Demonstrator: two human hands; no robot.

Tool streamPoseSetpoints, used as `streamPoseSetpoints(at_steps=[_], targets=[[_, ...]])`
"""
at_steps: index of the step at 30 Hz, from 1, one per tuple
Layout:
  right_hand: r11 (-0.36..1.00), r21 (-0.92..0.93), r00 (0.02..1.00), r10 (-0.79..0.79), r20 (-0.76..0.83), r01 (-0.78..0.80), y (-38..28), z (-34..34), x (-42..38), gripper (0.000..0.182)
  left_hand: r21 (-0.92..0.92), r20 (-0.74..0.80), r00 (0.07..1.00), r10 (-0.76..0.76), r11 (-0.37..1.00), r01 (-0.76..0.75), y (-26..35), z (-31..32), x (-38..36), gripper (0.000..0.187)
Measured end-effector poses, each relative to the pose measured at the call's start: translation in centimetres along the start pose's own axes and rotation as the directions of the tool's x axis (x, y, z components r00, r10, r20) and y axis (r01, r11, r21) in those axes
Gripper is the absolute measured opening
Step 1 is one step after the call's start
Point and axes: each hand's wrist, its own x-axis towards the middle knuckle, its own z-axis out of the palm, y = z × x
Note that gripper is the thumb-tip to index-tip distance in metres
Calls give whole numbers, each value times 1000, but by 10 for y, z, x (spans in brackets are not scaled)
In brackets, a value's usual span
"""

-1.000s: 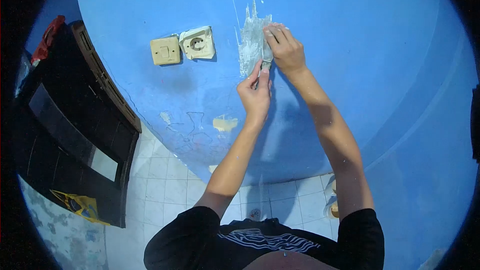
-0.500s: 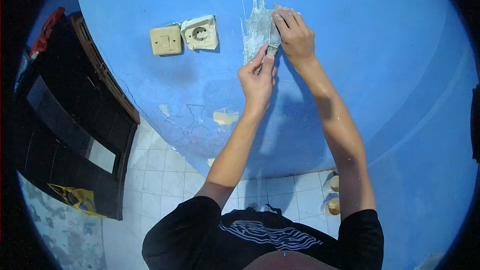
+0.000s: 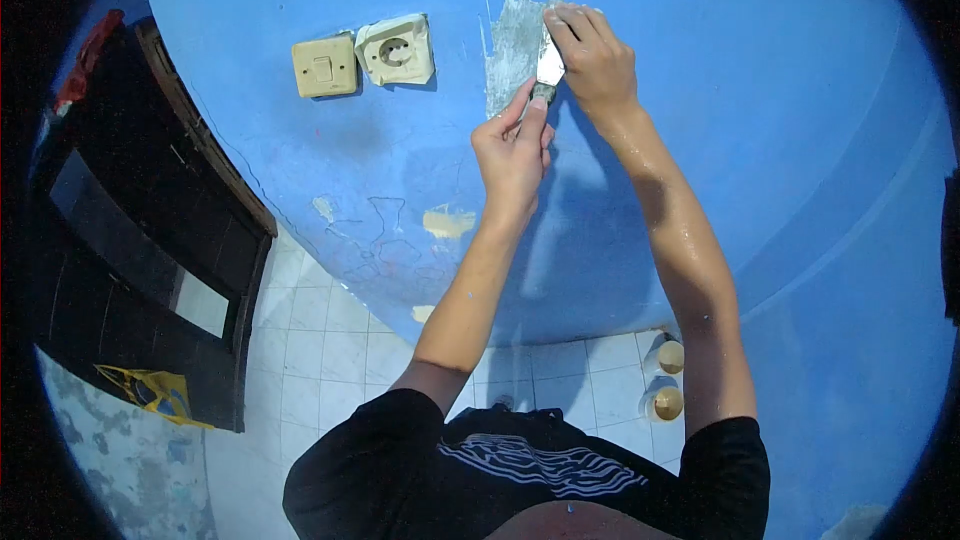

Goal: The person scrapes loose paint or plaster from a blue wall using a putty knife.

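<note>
Both my hands hold a small metal putty knife [image 3: 549, 65] flat against a blue wall [image 3: 760, 90]. My right hand [image 3: 598, 62] presses its fingers on the blade. My left hand [image 3: 513, 152] grips the handle below, mostly hiding it. Left of the blade, a patch of grey-white filler [image 3: 513, 38] is smeared on the wall, with thin streaks rising above it.
A cream light switch [image 3: 324, 67] and a loose, tilted socket [image 3: 396, 50] sit on the wall to the left. Cracked, chipped paint [image 3: 448, 222] shows lower down. A dark wooden door [image 3: 150, 230] stands at left. Two small containers [image 3: 665, 380] rest on the white tiled floor.
Both hands and the putty knife have shifted up and slightly right along the wall. The view has tilted a little, so the switch and socket appear higher.
</note>
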Motion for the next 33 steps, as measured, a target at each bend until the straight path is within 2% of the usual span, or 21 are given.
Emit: streamPoseSetpoints(at_steps=[3,5,7,9,11,13,20,27,28,31,33], targets=[[1000,-26,1000,4,6,-3,-2,2,-2,26,39,-6,1000,25,999,-25,1,-1,-5,36],[999,-48,1000,-9,1,9,0,2,-1,26,26,-35,999,-20,999,21,6,4,-1,36],[1000,-9,998,7,54,-7,3,-3,5,24,22,-42,999,-14,1000,15,8,8,-2,36],[1000,-6,999,10,42,-10,2,-3,4,24,21,-55,998,-15,1000,16,6,6,-4,36],[1000,0,1000,9,24,-9,0,-1,2,24,40,-8,1000,29,999,-29,1,1,-3,35],[1000,-8,1000,4,-27,-4,-2,1,0,25,79,-11,999,50,996,-49,4,1,-1,35],[1000,-5,999,20,-45,-20,-1,6,-1,26,164,-10,988,157,974,-153,-8,-4,2,33],[998,-28,997,50,-62,-51,-4,8,-4,28,117,-9,994,107,988,-105,-5,-5,7,33],[998,-27,994,55,-96,-58,-5,9,-5,28,141,-20,992,123,983,-119,-9,-5,9,33],[997,-38,997,63,-35,-65,1,5,1,28,170,-29,991,131,978,-124,-5,1,9,33],[998,-27,996,59,-60,-60,4,6,1,27,176,-31,993,118,978,-111,-5,3,7,33]])
